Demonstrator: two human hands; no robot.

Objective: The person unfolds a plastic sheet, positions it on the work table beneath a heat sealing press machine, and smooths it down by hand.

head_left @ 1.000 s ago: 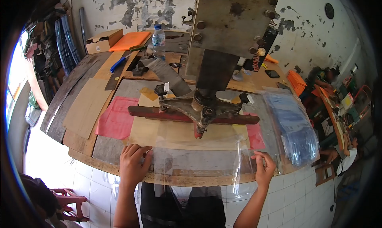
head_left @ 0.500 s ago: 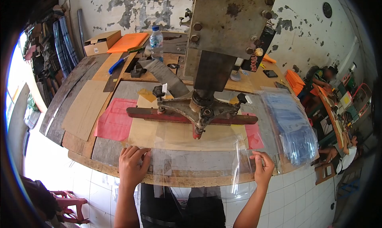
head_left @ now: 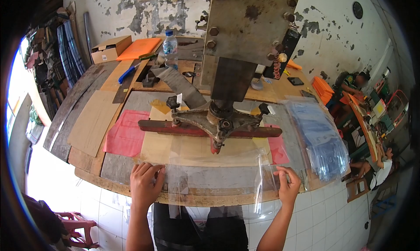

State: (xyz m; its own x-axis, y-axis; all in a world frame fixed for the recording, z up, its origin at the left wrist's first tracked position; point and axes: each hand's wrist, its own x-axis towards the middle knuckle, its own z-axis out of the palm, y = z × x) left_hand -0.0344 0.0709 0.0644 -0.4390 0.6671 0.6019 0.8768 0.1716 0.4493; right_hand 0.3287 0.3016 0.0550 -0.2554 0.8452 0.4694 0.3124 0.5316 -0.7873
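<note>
A clear plastic sheet (head_left: 223, 185) spans the front edge of the worktable, its lower part hanging over the edge. My left hand (head_left: 146, 183) pinches its left side with curled fingers. On the other side, my right hand (head_left: 288, 184) holds the sheet's right side between thumb and fingers. The sheet's far part lies over a tan sheet (head_left: 197, 157), under the long metal bar (head_left: 175, 127) of a press (head_left: 223, 119). Pink material (head_left: 127, 133) shows at the left of the tan sheet.
Stacked clear bluish plastic (head_left: 317, 137) lies at the right. A bottle (head_left: 170, 49), an orange stack (head_left: 140, 48), a cardboard box (head_left: 111, 49) and a blue-handled tool (head_left: 127, 74) are at the back left. Two people sit at another table at far right.
The view has shifted slightly. Both hands keep their grip on the sheet with almost no movement, and the press bar looks unchanged.
</note>
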